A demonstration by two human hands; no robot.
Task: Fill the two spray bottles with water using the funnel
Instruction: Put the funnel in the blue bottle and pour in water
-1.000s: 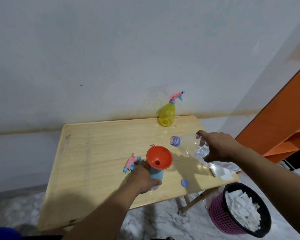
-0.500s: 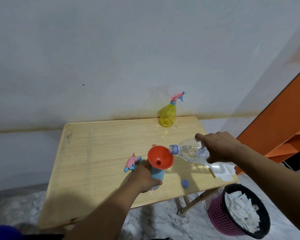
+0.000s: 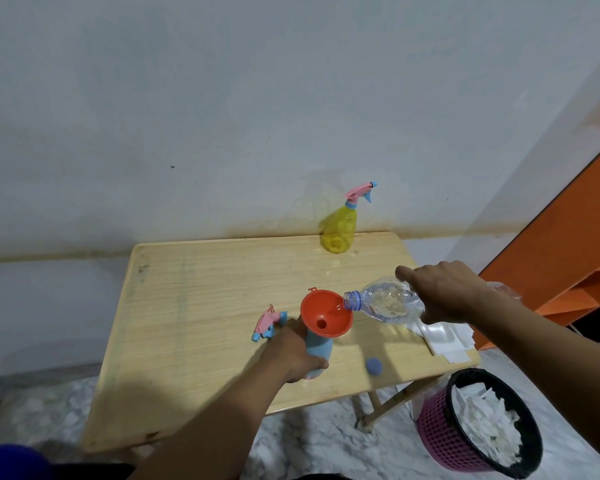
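With my left hand (image 3: pixel 293 355) wrapped round the blue spray bottle (image 3: pixel 317 348) near the table's (image 3: pixel 201 306) front edge, my right hand (image 3: pixel 444 292) gripping the tilted water bottle (image 3: pixel 385 303), I'd pour slowly, mouth over the orange funnel (image 3: pixel 326 317); whether water flows yet, I can't tell.

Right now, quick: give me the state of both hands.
Left hand: closed, gripping the blue spray bottle under the orange funnel.
Right hand: closed, holding the clear water bottle tipped toward the funnel.
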